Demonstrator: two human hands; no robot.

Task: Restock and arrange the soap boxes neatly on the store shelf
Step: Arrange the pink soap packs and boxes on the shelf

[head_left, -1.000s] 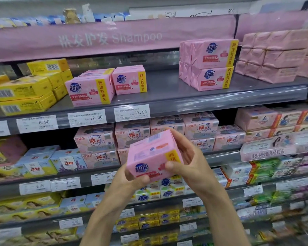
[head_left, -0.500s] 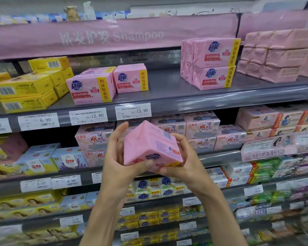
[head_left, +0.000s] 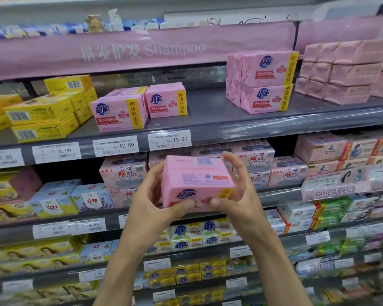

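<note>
Pink film-wrapped soap box (head_left: 195, 184) has rolled over the last second from tipped on a corner to level, barcode face up and blue logo towards me, held in the air before the second shelf (head_left: 281, 194). My left hand (head_left: 148, 202) cups its left end, thumb on the front; my right hand (head_left: 241, 195) pins the lower front edge with the thumb, fingers loosely spread behind. Squared like this, I judge it ready to lift onto the grey top shelf (head_left: 208, 111) beside the matching pink packs (head_left: 119, 112).
</note>
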